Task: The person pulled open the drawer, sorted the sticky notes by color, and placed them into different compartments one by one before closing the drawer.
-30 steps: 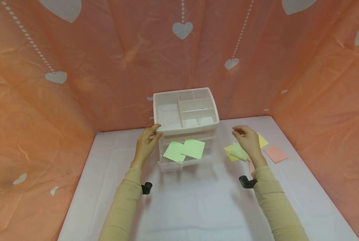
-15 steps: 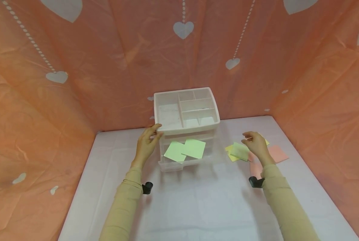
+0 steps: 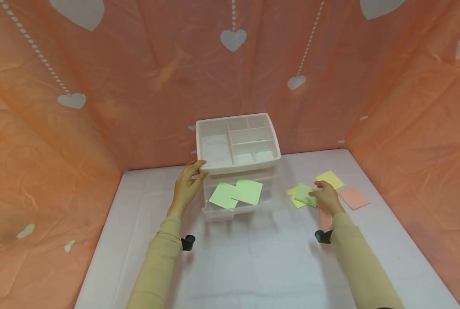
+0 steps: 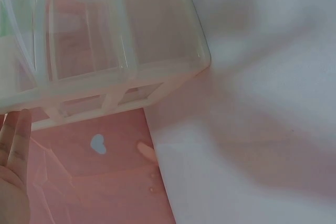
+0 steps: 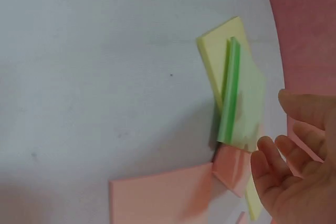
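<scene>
My left hand [image 3: 185,188] rests at the front left corner of a white plastic drawer organizer [image 3: 239,165]. Its fingers [image 4: 19,142] look straight against the rim in the left wrist view. Two green sticky notes [image 3: 248,191] overlap at the clear drawer [image 3: 219,214] below the organizer's top tray. My right hand [image 3: 327,198] hovers over the sticky note pads on the right, fingers loosely bent and holding nothing. Nearest to it is a green pad [image 5: 244,100], which lies partly over a yellow pad [image 5: 216,51]. Pink pads [image 5: 163,195] lie close by, partly behind the hand in the head view.
Another yellow pad [image 3: 330,179] and a pink pad [image 3: 353,197] lie farther right on the white tabletop [image 3: 261,266]. Orange cloth [image 3: 156,86] with white hearts hangs behind and at both sides. The organizer's top tray is split into several compartments.
My right hand has moved right, then nearer the pads, and its fingers have spread apart. The far yellow pad now shows more. My left hand stays on the organizer's corner.
</scene>
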`<state>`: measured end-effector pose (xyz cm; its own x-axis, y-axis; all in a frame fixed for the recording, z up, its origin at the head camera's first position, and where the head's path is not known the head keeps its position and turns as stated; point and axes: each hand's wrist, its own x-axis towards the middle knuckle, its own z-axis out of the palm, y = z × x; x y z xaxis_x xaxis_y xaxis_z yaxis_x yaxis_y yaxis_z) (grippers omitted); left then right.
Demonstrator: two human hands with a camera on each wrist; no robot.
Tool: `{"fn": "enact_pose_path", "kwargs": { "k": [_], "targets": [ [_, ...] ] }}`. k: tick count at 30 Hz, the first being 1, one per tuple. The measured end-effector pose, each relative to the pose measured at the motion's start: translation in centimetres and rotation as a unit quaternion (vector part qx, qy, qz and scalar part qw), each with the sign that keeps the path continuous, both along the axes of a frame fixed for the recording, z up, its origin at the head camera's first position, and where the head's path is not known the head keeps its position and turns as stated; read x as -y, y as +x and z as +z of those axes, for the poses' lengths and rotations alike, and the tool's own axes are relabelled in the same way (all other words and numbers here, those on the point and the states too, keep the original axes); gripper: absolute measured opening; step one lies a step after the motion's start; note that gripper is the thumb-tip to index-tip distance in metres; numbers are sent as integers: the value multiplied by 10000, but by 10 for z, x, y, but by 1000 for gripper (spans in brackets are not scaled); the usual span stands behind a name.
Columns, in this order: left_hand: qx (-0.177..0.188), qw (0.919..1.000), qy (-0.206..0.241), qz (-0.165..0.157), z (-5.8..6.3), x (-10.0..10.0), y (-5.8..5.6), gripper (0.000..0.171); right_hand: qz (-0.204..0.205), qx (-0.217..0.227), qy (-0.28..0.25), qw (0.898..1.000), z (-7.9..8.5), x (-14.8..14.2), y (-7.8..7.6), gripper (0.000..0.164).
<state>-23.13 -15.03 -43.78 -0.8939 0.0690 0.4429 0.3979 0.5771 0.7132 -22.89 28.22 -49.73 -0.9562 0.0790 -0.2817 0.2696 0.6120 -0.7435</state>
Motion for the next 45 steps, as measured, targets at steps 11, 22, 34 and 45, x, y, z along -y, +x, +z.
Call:
{"fn": "enact_pose_path", "kwargs": {
  "k": [11,22,34,45],
  "targets": [
    [-7,10000,5,74,-1,-1,1,34,-1,-78,245,9997,-26,-2,-1,75],
    [-99,9999,50,61,-2,-2,-2,34,-80,-585,457,9972,-40,-11,-1,73],
    [-69,9999,55,67,-2,0,-2,34,-802,-606,138,9948,-33,1,9,61],
    [-222,9997,-83,-9,-4,0,-2,35,-1133,-1106,-67,9874,-34,-8,17,29]
  ]
}}
